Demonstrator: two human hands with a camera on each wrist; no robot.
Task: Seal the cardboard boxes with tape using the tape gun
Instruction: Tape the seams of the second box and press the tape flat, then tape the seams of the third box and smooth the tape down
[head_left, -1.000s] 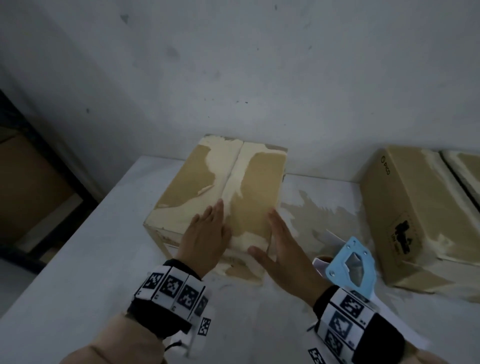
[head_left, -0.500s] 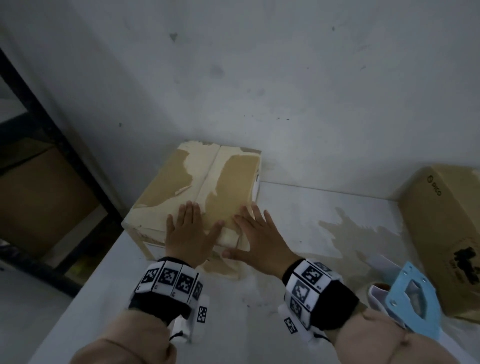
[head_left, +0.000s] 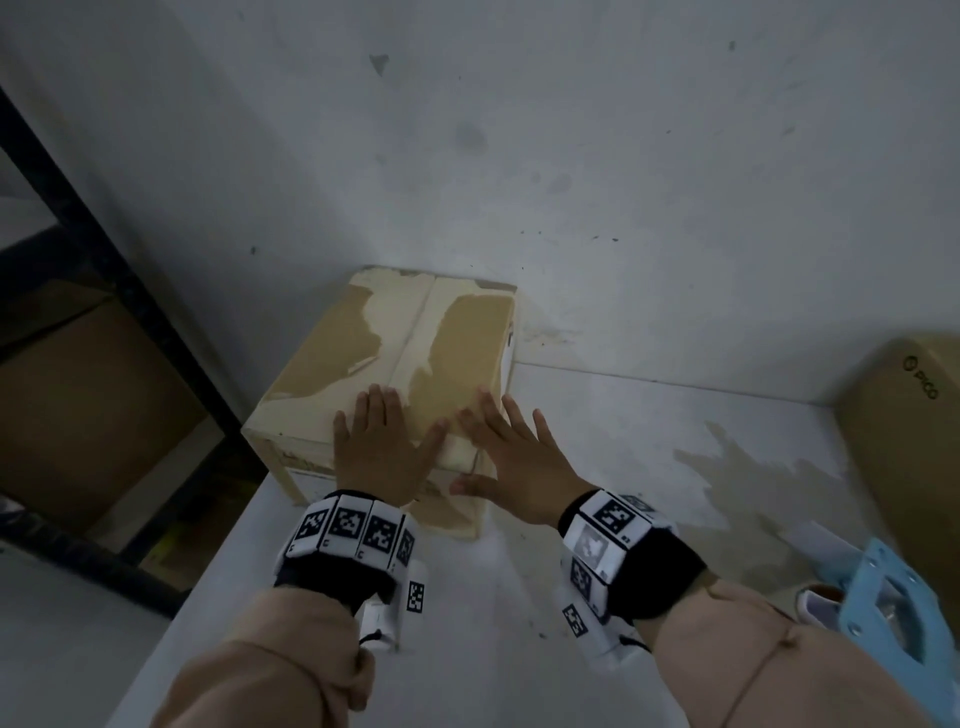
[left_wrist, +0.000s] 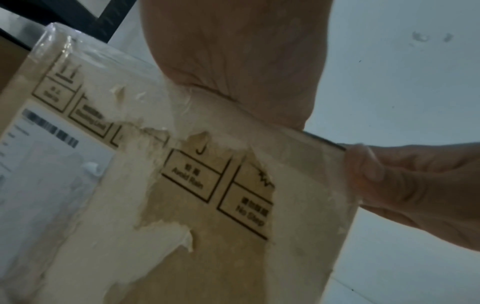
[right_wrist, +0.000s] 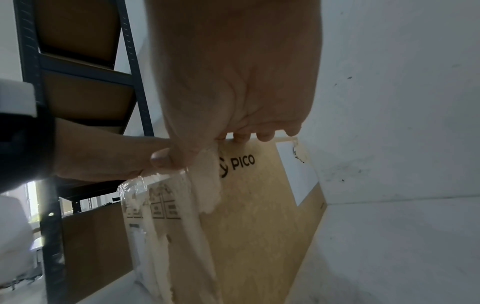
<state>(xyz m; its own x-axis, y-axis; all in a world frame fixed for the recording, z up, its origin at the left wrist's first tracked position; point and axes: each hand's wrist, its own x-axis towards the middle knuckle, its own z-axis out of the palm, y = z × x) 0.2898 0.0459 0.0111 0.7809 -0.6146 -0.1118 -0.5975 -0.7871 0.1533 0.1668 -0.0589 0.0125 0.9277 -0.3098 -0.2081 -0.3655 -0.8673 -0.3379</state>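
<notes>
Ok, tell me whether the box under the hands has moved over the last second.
Yes. The cardboard box has slid left along the table, toward its left edge and the black shelf frame, away from the tape gun.

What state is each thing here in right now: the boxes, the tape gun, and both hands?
Near cardboard box: flaps closed, top paper torn, standing at the table's left end.
Left hand: flat, fingers straight, pressing the box top.
Right hand: flat on the box's right corner, thumb down its front.
Tape gun: lying untouched on the table.
Second cardboard box: closed, far right.
</notes>
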